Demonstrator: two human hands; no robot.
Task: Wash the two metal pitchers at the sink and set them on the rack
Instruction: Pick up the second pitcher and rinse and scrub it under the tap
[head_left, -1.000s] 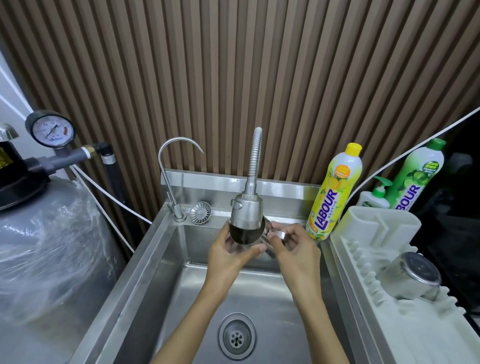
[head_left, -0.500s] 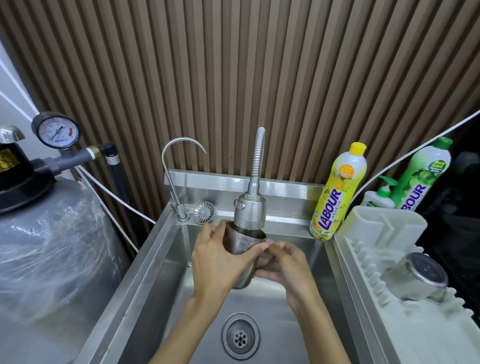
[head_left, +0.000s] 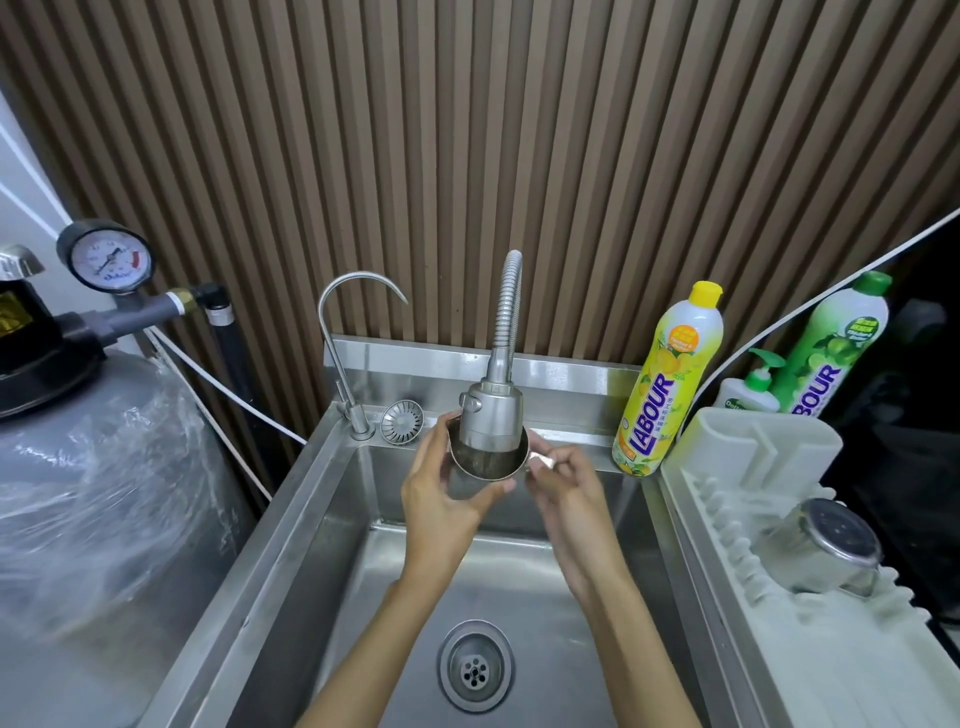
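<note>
- Under the grey metal spray head, above the steel sink: round steel pitcher, mouth up.
- Left hand wrapped round body, right hand pinching handle.
- Keep rim centred; rotate slowly.

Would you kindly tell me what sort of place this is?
Probably a kitchen or café wash-up corner: a stainless steel sink with a flexible spray faucet, a yellow dish soap bottle beside it, and a white drying rack holding a metal pitcher.
</note>
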